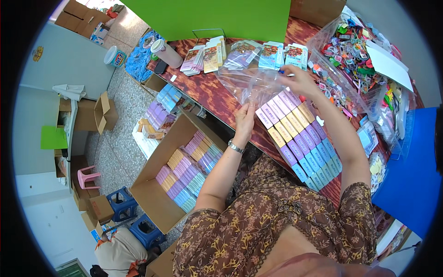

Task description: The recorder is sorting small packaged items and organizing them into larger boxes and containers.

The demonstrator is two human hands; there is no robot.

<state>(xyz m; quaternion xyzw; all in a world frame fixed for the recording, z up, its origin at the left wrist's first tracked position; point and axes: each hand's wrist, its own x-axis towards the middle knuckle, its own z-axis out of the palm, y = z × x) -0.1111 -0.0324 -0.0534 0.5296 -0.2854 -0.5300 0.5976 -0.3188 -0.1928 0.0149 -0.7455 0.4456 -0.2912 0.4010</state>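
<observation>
A clear plastic bag (pixel 264 86) stretches between my hands above the table. My left hand (pixel 246 121), with a watch on its wrist, is closed on the bag's near left edge. Fingers pinched, my right hand (pixel 299 81) grips the bag's far right side; a tiny blue bit shows at its fingertips. Right below the bag and between my forearms sits a block of small boxes (pixel 302 138), stacked in pink, yellow, purple, blue and green rows. Beyond the bag, piles of printed cards (pixel 271 55) lie along the table's far side.
A white tumbler (pixel 167 53) stands at the table's far left. Large clear bags of colourful small items (pixel 353 51) crowd the right side. On the left, an open carton (pixel 152 203) holds bundled small boxes. A green panel (pixel 207 18) rises behind the cards.
</observation>
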